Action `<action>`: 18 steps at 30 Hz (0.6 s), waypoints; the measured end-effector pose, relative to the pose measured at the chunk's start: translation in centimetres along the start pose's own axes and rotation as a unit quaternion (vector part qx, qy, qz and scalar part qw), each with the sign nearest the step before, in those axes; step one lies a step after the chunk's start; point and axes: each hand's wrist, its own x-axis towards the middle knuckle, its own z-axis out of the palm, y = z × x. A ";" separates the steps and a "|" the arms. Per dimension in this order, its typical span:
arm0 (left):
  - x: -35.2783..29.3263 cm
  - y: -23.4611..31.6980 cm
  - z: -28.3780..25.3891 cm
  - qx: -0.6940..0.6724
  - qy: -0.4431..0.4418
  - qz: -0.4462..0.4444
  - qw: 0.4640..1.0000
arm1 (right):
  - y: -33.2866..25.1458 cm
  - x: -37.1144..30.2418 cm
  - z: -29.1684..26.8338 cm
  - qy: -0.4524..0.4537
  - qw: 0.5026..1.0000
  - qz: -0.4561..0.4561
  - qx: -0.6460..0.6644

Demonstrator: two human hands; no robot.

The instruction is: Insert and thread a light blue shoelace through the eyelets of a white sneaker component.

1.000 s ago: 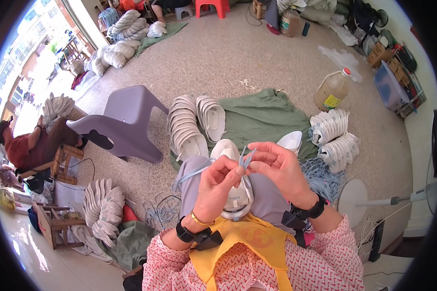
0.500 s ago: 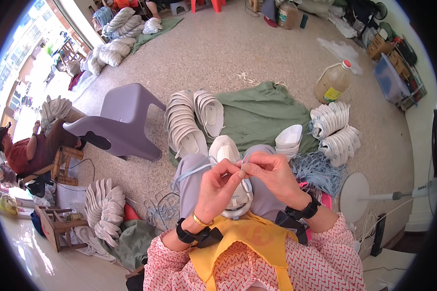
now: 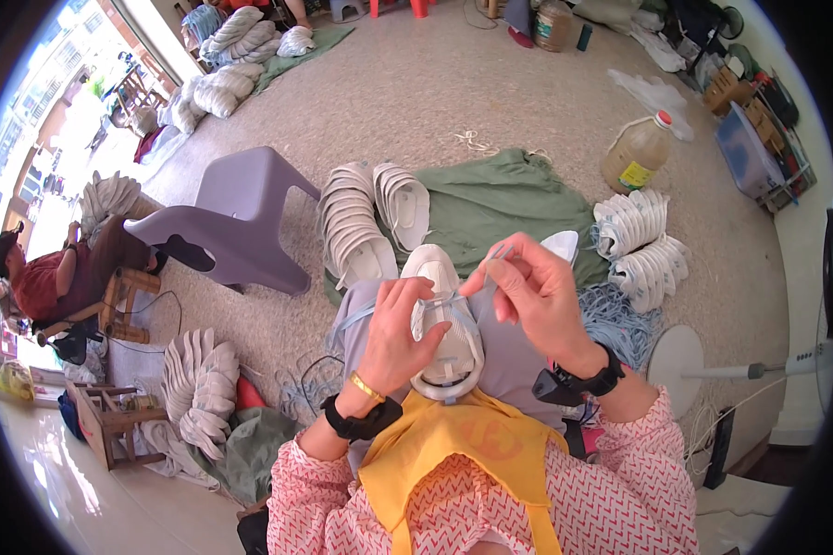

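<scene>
From the head camera I see a white shoe (image 3: 446,319) at the frame's centre, lying on the lap, toe pointing up the picture, with pale blue lace (image 3: 461,310) crossing its top. My left hand (image 3: 396,338) lies over the shoe's left side, fingers curled against the lace; I cannot tell whether it grips. My right hand (image 3: 532,291) sits just right of the toe, fingers pinched together on a lace end. Above lies a green cloth (image 3: 500,199) with stacked white shoes (image 3: 352,222); a lilac stool (image 3: 236,217) stands at left.
</scene>
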 end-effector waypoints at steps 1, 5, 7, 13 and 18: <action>-0.1 -0.6 0.2 0.000 0.002 -0.001 1.000 | -1.0 -0.2 0.0 -0.012 1.000 0.003 -0.004; -0.6 -2.4 1.1 0.041 -0.020 0.025 0.999 | -3.0 -0.9 1.0 -0.053 0.994 -0.031 -0.089; -0.7 -3.1 1.8 0.043 -0.024 0.019 0.999 | -3.8 -1.2 1.6 -0.106 0.970 -0.090 -0.201; -0.9 -4.1 2.4 0.090 -0.022 0.052 0.994 | -9.8 -0.9 1.9 -0.073 0.980 -0.106 -0.149; -1.2 -4.4 2.4 0.091 0.007 0.070 0.993 | -18.7 1.6 0.5 -0.088 0.922 -0.304 -0.222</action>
